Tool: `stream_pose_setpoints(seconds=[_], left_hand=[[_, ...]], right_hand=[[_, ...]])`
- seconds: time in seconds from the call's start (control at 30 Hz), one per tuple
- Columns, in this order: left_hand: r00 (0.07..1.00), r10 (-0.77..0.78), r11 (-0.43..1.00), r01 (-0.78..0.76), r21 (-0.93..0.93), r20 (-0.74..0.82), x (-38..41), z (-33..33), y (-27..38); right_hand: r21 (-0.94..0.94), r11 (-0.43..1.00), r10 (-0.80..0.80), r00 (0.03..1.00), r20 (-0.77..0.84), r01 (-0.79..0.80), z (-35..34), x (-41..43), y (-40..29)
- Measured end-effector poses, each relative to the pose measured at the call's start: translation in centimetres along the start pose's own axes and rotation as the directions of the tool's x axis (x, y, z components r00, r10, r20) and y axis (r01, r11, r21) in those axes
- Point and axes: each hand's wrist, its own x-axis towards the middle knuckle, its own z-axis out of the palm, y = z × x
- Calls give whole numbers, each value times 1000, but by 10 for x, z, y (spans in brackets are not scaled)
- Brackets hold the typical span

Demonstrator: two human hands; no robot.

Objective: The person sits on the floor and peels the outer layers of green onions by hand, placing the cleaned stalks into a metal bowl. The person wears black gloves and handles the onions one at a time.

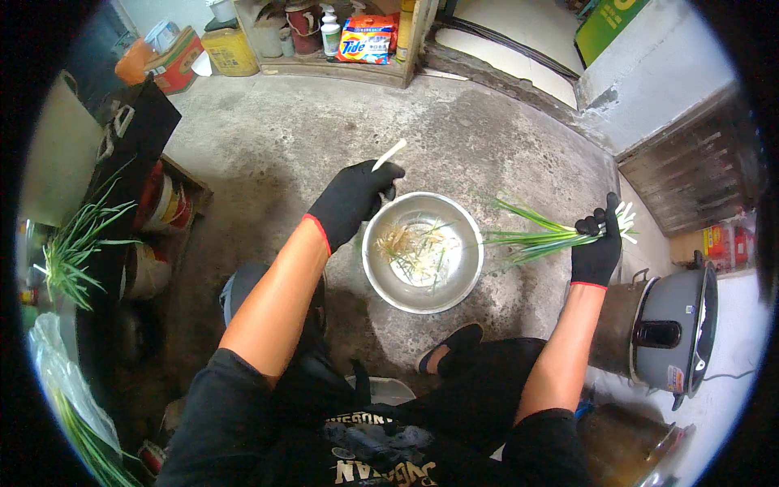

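My left hand [356, 198], in a black glove with a red cuff, holds a short white stalk end [389, 154] that sticks up past the fingers, above and left of a metal basin. My right hand [597, 243], gloved alike, grips a bunch of green onions [535, 237] at the right; their white ends stick out to the right and the green leaves point left, towards the basin. The round metal basin [369, 268] stands on the floor between both hands. Inside it lie loose onion trimmings [420, 249], some green, some pale and brownish.
More green onions [76, 249] lie on a surface at the left, with others in a clear plastic bag [67, 359] below. A grey electric cooker [663, 335] stands at the right. A wooden shelf [341, 68] holds bottles and a Tide detergent bag [367, 39]. My foot [450, 347] is below the basin.
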Motion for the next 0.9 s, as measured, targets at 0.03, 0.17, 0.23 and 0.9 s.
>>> stream_pose_setpoints(seconds=[0.03, 0.17, 0.23, 0.9], left_hand=[[994, -28, 956, 57, -287, 106, 7, -3, -11], [908, 104, 493, 308, -814, 407, 20, -5, -32], [894, 108, 423, 355, -834, 435, 17, 5, -22], [904, 51, 429, 363, -827, 423, 3, 60, -12]], right_hand=[[-79, 997, 16, 999, -37, -19, 3, 0, 7], [-394, 914, 75, 994, -80, -100, 37, -18, 49], [-483, 854, 228, 973, 19, -191, 58, -34, 67], [-868, 482, 393, 915, 91, -121, 136, -104, 141]])
